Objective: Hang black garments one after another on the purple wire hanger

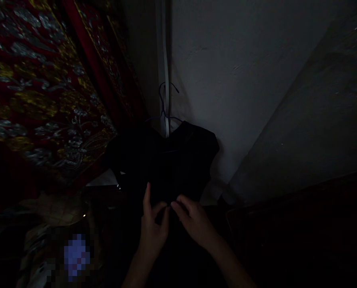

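Note:
A black garment [193, 160] with short or no sleeves hangs from a thin wire hanger [162, 114] against the wall. Both my hands are at its front, below the chest. My left hand [154, 230] pinches thumb and a finger together at the dark cloth, with another finger pointing up. Close beside it, my right hand [195, 220] has its fingertips pressed together at the same spot. Whatever lies between the fingertips, cloth or a small fastening, is too dark to make out.
A red cloth [46, 88] with gold and silver decoration fills the upper left. A pale strip [167, 72] runs down the grey wall [241, 72] behind the hanger. At lower left are a tan item [61, 210] and a blurred-out bluish patch [76, 256]. The lower right is very dark.

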`<state>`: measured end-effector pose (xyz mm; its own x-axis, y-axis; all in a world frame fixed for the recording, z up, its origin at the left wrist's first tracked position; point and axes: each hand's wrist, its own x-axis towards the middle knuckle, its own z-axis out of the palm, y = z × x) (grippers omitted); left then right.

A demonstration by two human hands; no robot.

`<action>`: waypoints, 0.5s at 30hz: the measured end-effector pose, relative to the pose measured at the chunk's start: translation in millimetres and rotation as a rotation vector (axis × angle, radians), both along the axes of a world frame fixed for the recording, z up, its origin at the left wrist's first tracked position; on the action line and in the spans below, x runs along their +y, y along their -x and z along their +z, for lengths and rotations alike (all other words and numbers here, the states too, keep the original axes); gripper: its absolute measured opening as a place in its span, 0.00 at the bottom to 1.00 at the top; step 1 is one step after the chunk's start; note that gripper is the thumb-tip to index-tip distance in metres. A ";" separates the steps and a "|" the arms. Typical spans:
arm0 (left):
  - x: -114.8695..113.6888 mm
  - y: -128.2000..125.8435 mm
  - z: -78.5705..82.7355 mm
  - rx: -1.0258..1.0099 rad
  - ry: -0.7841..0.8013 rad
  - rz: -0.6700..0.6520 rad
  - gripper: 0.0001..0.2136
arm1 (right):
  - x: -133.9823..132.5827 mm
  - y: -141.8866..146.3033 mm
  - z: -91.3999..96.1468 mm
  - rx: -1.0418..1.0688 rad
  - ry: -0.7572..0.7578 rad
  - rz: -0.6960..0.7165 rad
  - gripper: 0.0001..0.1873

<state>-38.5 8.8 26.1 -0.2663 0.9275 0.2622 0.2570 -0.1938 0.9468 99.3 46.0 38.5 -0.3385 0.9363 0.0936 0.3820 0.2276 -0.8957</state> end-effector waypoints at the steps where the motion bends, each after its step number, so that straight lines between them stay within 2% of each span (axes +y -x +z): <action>1: -0.6 -0.1 2.1 0.004 0.003 0.015 0.39 | 1.4 -2.0 4.2 -0.044 -0.027 0.009 0.19; 4: 0.1 -1.1 6.3 0.045 0.000 0.010 0.39 | 4.2 -4.9 14.2 -0.107 -0.075 0.048 0.17; 7: 1.8 -1.6 4.5 0.103 -0.001 -0.052 0.38 | 7.3 -2.6 15.3 -0.073 -0.086 0.101 0.17; 9: 2.7 -2.0 0.8 0.120 -0.004 -0.094 0.39 | 10.4 1.1 13.2 0.054 0.021 0.107 0.18; 12: 4.0 -5.4 -6.4 0.088 -0.023 -0.079 0.37 | 19.3 8.4 16.4 0.315 0.298 0.076 0.16; 13: 4.8 -7.5 -9.4 0.077 -0.032 -0.062 0.35 | 24.5 10.8 21.3 0.384 0.362 0.056 0.15; 15: 6.9 -12.6 -17.1 0.066 -0.051 -0.041 0.33 | 39.1 14.3 38.8 0.505 0.396 0.006 0.14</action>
